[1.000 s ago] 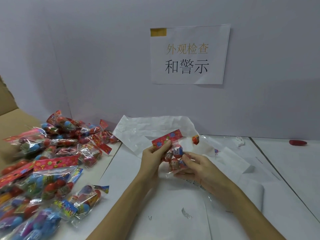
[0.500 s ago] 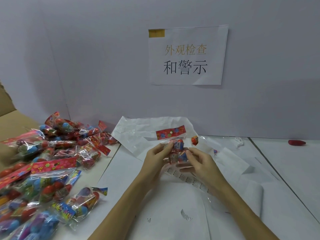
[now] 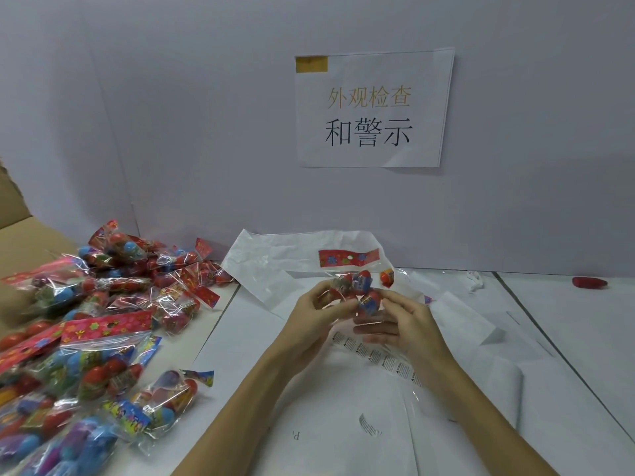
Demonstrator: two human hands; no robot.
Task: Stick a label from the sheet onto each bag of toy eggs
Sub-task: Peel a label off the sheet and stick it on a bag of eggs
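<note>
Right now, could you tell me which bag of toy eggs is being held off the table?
The bag with the red flowered header, gripped by the left hand and right hand; the other bags lie piled at left.

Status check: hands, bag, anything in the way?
Both hands, left and right, grip clear red-topped bag of toy eggs. White label strip beneath. Nothing blocking.

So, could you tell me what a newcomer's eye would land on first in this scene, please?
Probably the white sign with large printed characters, on the wall above the table. Next, the colourful pile of bagged toy eggs heaped at the left. At centre, the left hand and right hand hold one bag of eggs above a label strip on white paper.
</note>
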